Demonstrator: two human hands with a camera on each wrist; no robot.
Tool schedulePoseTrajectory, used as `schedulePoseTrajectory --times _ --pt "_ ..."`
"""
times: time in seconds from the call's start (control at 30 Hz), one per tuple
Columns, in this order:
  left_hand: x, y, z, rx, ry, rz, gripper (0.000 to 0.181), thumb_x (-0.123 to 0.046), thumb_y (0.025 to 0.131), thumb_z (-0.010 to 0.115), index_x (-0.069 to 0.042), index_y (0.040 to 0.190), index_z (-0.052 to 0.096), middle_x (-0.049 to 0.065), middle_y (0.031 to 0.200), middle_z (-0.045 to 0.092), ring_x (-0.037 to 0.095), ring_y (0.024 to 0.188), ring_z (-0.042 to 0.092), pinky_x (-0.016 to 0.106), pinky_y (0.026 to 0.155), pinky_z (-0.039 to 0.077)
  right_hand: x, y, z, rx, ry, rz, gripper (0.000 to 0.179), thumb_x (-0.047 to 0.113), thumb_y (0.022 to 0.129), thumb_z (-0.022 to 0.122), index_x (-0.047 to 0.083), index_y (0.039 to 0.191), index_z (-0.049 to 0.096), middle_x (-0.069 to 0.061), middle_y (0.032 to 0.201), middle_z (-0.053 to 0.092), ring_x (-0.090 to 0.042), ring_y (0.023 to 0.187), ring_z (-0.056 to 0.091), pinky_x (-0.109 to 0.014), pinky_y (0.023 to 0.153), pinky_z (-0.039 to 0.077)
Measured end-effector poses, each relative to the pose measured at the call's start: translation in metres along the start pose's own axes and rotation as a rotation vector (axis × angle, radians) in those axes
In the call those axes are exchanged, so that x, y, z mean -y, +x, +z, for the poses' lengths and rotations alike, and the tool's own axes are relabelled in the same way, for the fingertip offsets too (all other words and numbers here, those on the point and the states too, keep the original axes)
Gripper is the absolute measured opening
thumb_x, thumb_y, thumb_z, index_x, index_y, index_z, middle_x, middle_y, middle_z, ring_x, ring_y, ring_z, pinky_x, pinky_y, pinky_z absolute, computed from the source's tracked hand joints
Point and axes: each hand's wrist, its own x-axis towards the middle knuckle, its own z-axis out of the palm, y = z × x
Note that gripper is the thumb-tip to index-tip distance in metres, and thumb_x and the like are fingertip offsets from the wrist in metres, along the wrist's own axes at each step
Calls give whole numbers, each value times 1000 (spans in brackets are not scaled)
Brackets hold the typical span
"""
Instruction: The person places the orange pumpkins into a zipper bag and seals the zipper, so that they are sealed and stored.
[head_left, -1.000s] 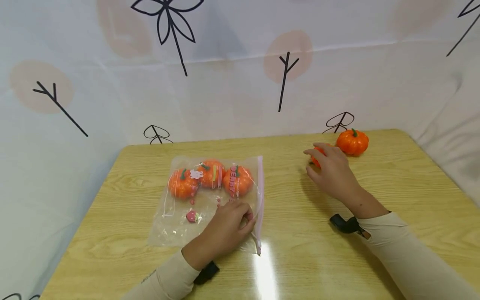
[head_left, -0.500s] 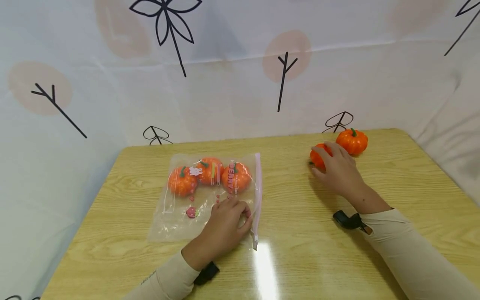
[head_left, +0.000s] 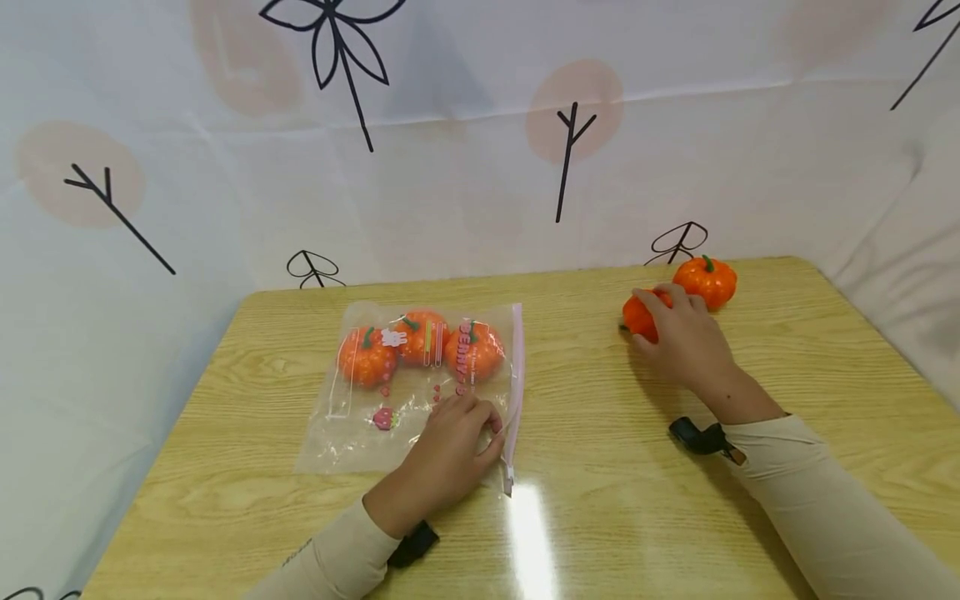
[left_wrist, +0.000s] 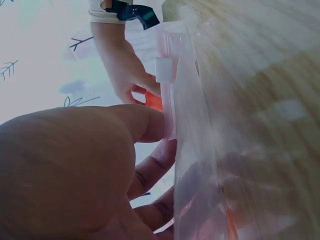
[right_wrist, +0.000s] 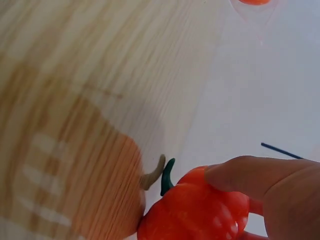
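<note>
1. Step in hand: judged from the contacts, the right hand is securing the loose pumpkin while the left hand steadies the clear bag.
2. Right fingers: curled, spread to the width of the loose pumpkin and gripping it. The thumb presses on its skin.
3. Loose pumpkin position: on the right half of the surface, tipped on its side, green stem pointing left in the head view. A second pumpkin stands upright just behind and to the right, not held.
4. Left fingers: thumb and index nearly closed, pinching the bag near its pink zip strip. The white slider sits at the near end of the strip.
5. Bag contents: three pumpkins side by side in its far half. Whether the bag's mouth gapes fully cannot be told.
6. Next move: a lift would call for firm thumb-and-finger contact, clearance from the second pumpkin, and a steady left pinch.
</note>
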Motion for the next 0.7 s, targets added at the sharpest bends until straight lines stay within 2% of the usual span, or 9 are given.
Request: schedulePoseTrajectory --times 0.27,0.7 --pt "-1 0 -1 14 -2 -8 9 -26 94 67 -19 92 63 -3 93 55 22 102 55 45 103 41 1 -1 2 -43 -7 -25 63 19 85 76 2 138 48 -34 136 42 -56 110 45 -70 83 48" --pt "1 0 -1 24 10 -5 9 -26 94 66 -19 93 63 -4 94 55 20 101 53 43 102 41 12 -2 4 28 16 -40 62 22 86 76 5 138 46 -30 143 43 -59 121 44 -73 94 41"
